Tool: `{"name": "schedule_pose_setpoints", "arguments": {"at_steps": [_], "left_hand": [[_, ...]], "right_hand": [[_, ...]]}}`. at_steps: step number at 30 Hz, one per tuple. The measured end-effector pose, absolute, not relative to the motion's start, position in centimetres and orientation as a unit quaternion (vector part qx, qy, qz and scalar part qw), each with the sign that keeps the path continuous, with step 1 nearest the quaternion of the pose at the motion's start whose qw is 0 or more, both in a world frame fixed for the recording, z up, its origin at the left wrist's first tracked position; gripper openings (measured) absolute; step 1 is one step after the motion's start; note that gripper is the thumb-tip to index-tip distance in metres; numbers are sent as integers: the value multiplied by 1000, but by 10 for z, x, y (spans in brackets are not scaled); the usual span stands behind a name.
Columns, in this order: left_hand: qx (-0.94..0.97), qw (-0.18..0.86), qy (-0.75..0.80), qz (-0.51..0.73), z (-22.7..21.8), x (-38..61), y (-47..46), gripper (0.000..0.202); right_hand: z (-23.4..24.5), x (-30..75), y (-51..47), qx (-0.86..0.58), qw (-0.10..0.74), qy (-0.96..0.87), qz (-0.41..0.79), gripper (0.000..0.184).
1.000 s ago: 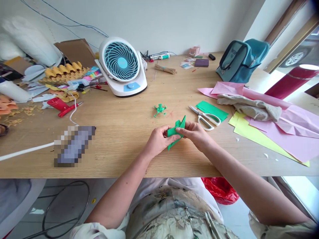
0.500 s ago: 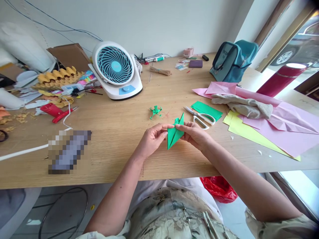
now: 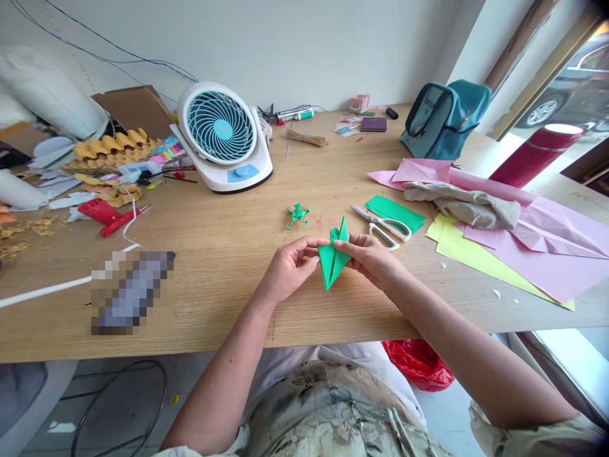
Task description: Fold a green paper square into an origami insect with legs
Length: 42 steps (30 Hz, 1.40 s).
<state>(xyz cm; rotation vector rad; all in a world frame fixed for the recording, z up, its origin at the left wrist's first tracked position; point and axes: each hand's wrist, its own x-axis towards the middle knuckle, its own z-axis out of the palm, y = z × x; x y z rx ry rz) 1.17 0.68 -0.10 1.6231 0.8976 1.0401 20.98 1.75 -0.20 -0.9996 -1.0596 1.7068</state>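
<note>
A piece of folded green paper [image 3: 333, 260], pointed at its lower end and with a long flap standing up, is held between my two hands above the table's front part. My left hand [image 3: 292, 270] grips its left edge, the index finger reaching across the upper folds. My right hand [image 3: 368, 257] is closed on the right side, thumb on top of the paper and the other fingers partly hidden behind. Just beyond my hands lies a small green origami frog [image 3: 297, 216]. White-handled scissors [image 3: 387, 227] rest right of it, partly over green paper sheets [image 3: 397, 212].
At the back left stands a white and blue fan [image 3: 223, 136]. A red glue gun [image 3: 107, 216] and a blurred-out flat object [image 3: 133, 292] lie on the left. Pink paper [image 3: 561, 235], yellow paper [image 3: 476, 260], a grey glove [image 3: 469, 203], a teal bag [image 3: 442, 120] and a red bottle [image 3: 535, 155] occupy the right.
The folded green paper has turned slightly, its lower point swinging right and its upright flap tipping left. Both hands keep hold of it. The frog and scissors have stayed put.
</note>
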Motion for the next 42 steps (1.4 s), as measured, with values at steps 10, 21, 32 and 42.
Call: {"name": "schedule_pose_setpoints", "arguments": {"at_steps": [10,21,32,42], "left_hand": [[605,478,407,489,0,14,10,21],[536,538,433,484,8,14,8,37],[526,576,447,437,5,10,9,41],[524,606,429,418,3,13,8,38]], "right_hand": [[5,203,12,-405,414,-578,575,42],[1,207,13,-397,359,-711,456,24],[-6,206,14,-408,381,-664,498,23],[-15,206,16,-386,396,-642,531,20]]}}
